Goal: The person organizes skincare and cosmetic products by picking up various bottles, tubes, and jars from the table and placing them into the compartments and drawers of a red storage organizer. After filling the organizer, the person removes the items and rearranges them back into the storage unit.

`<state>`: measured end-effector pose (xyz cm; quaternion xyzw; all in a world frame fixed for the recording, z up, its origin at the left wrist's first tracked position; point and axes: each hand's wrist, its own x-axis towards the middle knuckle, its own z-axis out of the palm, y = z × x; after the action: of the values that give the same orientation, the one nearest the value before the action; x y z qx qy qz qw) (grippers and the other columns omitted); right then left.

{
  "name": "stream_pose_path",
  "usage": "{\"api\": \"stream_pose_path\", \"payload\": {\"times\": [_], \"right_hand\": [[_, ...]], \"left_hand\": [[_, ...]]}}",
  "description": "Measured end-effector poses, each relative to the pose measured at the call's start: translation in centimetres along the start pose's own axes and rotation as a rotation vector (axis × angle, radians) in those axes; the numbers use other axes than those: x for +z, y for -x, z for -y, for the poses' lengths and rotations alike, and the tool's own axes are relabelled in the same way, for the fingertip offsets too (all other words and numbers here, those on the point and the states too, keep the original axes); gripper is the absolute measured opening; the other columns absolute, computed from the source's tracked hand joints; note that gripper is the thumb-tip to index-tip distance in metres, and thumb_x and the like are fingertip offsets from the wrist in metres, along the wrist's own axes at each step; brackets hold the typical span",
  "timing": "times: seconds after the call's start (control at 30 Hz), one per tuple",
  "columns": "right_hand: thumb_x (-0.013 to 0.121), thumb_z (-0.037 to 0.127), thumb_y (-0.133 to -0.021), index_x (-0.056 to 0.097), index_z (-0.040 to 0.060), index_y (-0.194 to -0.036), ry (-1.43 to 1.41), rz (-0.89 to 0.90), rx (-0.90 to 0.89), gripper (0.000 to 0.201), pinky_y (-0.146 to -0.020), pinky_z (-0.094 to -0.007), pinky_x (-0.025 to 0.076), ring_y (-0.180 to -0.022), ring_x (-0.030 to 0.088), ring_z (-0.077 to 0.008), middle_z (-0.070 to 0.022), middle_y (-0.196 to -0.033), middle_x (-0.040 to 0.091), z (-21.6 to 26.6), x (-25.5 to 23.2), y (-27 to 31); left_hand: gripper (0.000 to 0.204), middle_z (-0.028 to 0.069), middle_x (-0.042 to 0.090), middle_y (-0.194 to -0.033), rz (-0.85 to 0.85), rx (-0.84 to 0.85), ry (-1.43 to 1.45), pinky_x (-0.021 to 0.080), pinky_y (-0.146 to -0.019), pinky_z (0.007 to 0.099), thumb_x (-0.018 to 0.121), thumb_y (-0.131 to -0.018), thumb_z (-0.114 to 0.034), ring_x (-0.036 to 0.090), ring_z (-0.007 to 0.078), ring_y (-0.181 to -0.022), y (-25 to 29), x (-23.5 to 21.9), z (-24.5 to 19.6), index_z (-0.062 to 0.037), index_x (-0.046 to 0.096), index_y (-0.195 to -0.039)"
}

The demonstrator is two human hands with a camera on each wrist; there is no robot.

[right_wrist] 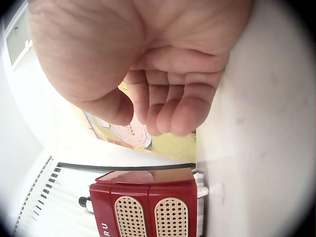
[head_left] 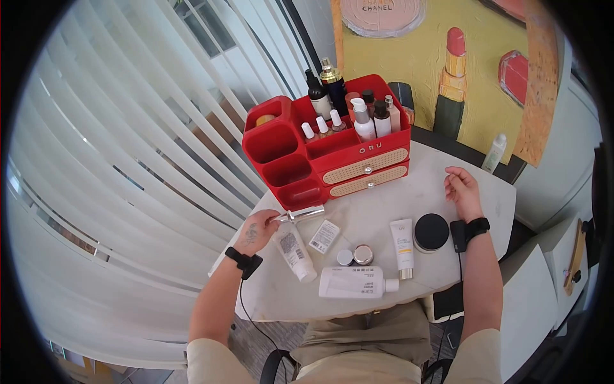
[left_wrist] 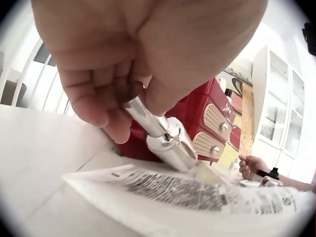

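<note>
My left hand point(head_left: 256, 229) pinches the slim shiny handle point(left_wrist: 147, 119) of a silver piece with a wider cylinder point(head_left: 309, 214) at its far end. Its exact kind I cannot tell. Just below it lies a white tube point(head_left: 295, 255) with printed text, and a small white labelled box point(head_left: 324, 236) is to its right. My right hand point(head_left: 463, 193) is at the table's right side, fingers loosely curled with nothing in them. Nearest to it are a jar with a black lid point(head_left: 432, 232) and a white UV tube point(head_left: 402, 243).
A red organizer point(head_left: 345, 154) with two woven-front drawers stands at the back, holding several bottles. Near the front edge are a white bottle point(head_left: 352, 283) on its side and two small jars point(head_left: 363, 255). A small bottle point(head_left: 494, 152) stands at the back right.
</note>
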<state>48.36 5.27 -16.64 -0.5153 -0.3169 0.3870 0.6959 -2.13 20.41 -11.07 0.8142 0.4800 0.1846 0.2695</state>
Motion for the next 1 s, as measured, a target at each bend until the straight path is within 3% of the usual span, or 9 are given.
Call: {"api": "stream_pose_path", "payload": {"times": [0.13, 0.2, 0.33, 0.5, 0.57, 0.63, 0.77, 0.97, 1.0], "right_hand": [[0.054, 0.011, -0.094, 0.062, 0.0035, -0.111, -0.008, 0.025, -0.011, 0.02, -0.053, -0.0231, 0.047, -0.062, 0.055, -0.0079, -0.0021, -0.081, 0.061, -0.2, 0.0, -0.1], [0.055, 0.011, -0.094, 0.062, 0.0035, -0.111, -0.007, 0.025, -0.012, 0.02, -0.053, -0.0231, 0.047, -0.062, 0.055, -0.0079, -0.002, -0.081, 0.061, -0.1, -0.1, 0.0], [0.054, 0.011, -0.094, 0.062, 0.0036, -0.111, 0.012, 0.019, -0.006, 0.02, -0.053, -0.0232, 0.047, -0.063, 0.055, -0.0079, -0.002, -0.081, 0.061, 0.0, 0.0, 0.1], [0.054, 0.011, -0.094, 0.062, 0.0037, -0.11, 0.033, 0.028, -0.001, 0.019, -0.052, -0.0228, 0.047, -0.063, 0.055, -0.0077, -0.0017, -0.081, 0.061, -0.1, 0.2, 0.0], [0.053, 0.01, -0.093, 0.062, 0.0036, -0.109, 0.058, 0.026, -0.007, 0.019, -0.052, -0.0224, 0.046, -0.063, 0.055, -0.0074, -0.0011, -0.08, 0.061, 0.0, 0.3, 0.1], [0.054, 0.011, -0.094, 0.062, 0.0039, -0.11, 0.066, 0.026, -0.005, 0.02, -0.052, -0.0222, 0.046, -0.063, 0.055, -0.0074, -0.001, -0.08, 0.061, -0.1, 0.2, 0.1], [0.054, 0.012, -0.094, 0.062, 0.0038, -0.11, 0.074, 0.02, 0.007, 0.02, -0.052, -0.0224, 0.046, -0.063, 0.055, -0.0075, -0.001, -0.08, 0.06, 0.2, 0.2, 0.2], [0.054, 0.013, -0.095, 0.061, 0.0037, -0.11, 0.065, 0.043, 0.015, 0.02, -0.053, -0.0226, 0.046, -0.063, 0.055, -0.0077, -0.001, -0.08, 0.06, 0.4, 0.3, 0.1], [0.054, 0.013, -0.095, 0.061, 0.0037, -0.11, 0.068, 0.039, 0.022, 0.02, -0.053, -0.0226, 0.046, -0.063, 0.055, -0.0077, -0.001, -0.08, 0.06, 0.5, 0.4, 0.2]], "left_hand": [[0.022, 0.0149, 0.065, -0.091, -0.097, 0.064, -0.048, 0.051, -0.071, 0.0346, 0.065, -0.083, -0.004, 0.064, 0.0275, -0.079, 0.4, -1.7, -5.0, -0.0009, 0.066, -0.105], [0.022, 0.0144, 0.064, -0.09, -0.188, 0.261, -0.149, 0.051, -0.067, 0.0337, 0.065, -0.08, 0.002, 0.063, 0.0271, -0.075, 0.3, -2.3, -6.9, -0.0014, 0.066, -0.102], [0.02, 0.0118, 0.065, -0.091, -0.28, 0.436, -0.157, 0.051, -0.066, 0.0307, 0.066, -0.079, 0.004, 0.063, 0.0244, -0.073, 0.7, -4.9, -12.1, -0.0027, 0.066, -0.098], [0.016, 0.0119, 0.067, -0.091, -0.528, 0.465, -0.186, 0.05, -0.068, 0.0282, 0.064, -0.084, 0.0, 0.062, 0.018, -0.072, -0.4, -9.7, -18.9, -0.0029, 0.067, -0.1], [0.017, 0.0123, 0.067, -0.089, -0.559, 0.371, -0.26, 0.05, -0.069, 0.0293, 0.063, -0.086, -0.005, 0.063, 0.0193, -0.074, -2.3, -11.6, -21.8, -0.0025, 0.067, -0.102], [0.019, 0.0134, 0.067, -0.088, -0.592, 0.44, -0.255, 0.05, -0.071, 0.0318, 0.062, -0.087, -0.009, 0.064, 0.0223, -0.075, -5.2, -12.5, -22.9, -0.0018, 0.067, -0.104], [0.021, 0.0101, 0.067, -0.085, -0.537, 0.524, -0.343, 0.049, -0.072, 0.0283, 0.061, -0.087, -0.008, 0.063, 0.0172, -0.076, -11.3, -13.0, -22.9, -0.0021, 0.066, -0.106], [0.024, 0.02, 0.068, -0.09, -0.38, 0.408, -0.551, 0.051, -0.082, 0.0414, 0.057, -0.08, -0.009, 0.065, 0.0359, -0.088, -16.3, -11.1, -22.7, -0.0028, 0.067, -0.101], [0.024, 0.02, 0.068, -0.09, -0.372, 0.406, -0.547, 0.051, -0.082, 0.0414, 0.057, -0.08, -0.009, 0.065, 0.0359, -0.088, -17.1, -10.6, -22.4, -0.0028, 0.067, -0.101]]}}
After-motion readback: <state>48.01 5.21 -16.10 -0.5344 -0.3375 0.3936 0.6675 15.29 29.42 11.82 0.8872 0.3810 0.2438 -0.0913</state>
